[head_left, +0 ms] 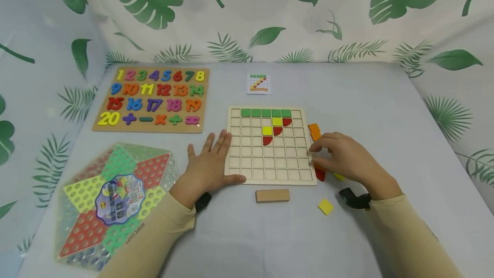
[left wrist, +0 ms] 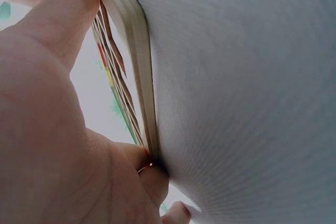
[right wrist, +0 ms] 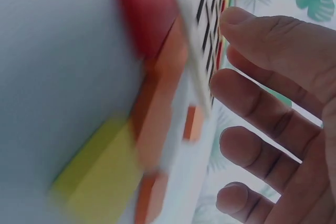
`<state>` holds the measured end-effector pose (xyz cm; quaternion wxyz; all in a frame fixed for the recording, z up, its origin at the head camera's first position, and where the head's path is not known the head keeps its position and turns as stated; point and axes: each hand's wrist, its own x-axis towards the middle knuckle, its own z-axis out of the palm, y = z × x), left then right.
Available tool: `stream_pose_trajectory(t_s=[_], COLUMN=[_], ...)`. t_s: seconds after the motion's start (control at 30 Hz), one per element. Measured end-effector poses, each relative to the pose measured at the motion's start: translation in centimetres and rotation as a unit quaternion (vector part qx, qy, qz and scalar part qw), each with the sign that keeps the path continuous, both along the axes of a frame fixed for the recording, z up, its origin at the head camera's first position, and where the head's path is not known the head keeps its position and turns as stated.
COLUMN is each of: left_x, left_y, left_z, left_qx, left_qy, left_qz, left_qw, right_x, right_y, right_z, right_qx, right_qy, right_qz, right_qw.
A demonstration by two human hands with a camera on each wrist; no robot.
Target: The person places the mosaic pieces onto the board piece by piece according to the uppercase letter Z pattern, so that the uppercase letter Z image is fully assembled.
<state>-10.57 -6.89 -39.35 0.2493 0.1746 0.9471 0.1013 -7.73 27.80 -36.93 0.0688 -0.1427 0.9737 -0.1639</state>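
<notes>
A wooden grid board (head_left: 247, 166) lies on the table with several green tiles (head_left: 266, 113) along its top row. Below them, 2 yellow square tiles (head_left: 267, 131) and 3 red quarter-round tiles (head_left: 277, 131) step down to the left. My left hand (head_left: 206, 168) is spread along the board's left edge, its thumb (left wrist: 63, 19) on the near corner. At the right edge hovers my right hand (head_left: 341, 155), fingers loosely bent, with nothing visible between thumb and fingertips. Beneath and beside it lie orange tiles (head_left: 314, 131), a red tile (head_left: 320, 175) and a yellow tile (right wrist: 100, 174).
A small pattern card (head_left: 259, 84) lies beyond the board. At the left are a number board (head_left: 150, 128) and a packaged Chinese checkers set (head_left: 115, 200). A wooden block (head_left: 272, 195) and a loose yellow tile (head_left: 326, 206) lie nearer me.
</notes>
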Motion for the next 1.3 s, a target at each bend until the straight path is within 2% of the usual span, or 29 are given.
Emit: stream_pose_trajectory(t_s=[0.27, 0.5, 0.63, 0.93, 1.13, 1.3], left_x=[-0.1, -0.2, -0.2, 0.1, 0.1, 0.0], left_y=[-0.1, -0.1, -0.1, -0.1, 0.0, 0.0], left_z=[0.0, 0.0, 0.0, -0.2, -0.2, -0.2], left_qx=[0.001, -0.009, -0.011, -0.006, -0.006, -0.007], left_qy=[-0.001, 0.003, 0.002, -0.001, 0.000, 0.001], left_qz=[-0.002, -0.002, -0.002, 0.001, -0.001, 0.001], left_qw=[1.0000, 1.0000, 0.9999, 1.0000, 1.0000, 1.0000], right_x=[2.9, 4.2, 4.5, 4.7, 4.6, 3.7], right_y=[3.7, 5.1, 5.1, 5.3, 5.4, 4.6], right_z=[-0.6, -1.0, -1.1, -1.4, -1.7, -1.7], right_qx=[0.009, 0.011, 0.017, 0.013, 0.009, -0.013], right_qy=[0.017, 0.020, 0.014, 0.031, 0.066, 0.090], right_qz=[-0.020, -0.042, -0.047, -0.045, -0.047, -0.019], right_qw=[1.000, 0.999, 0.999, 0.998, 0.997, 0.996])
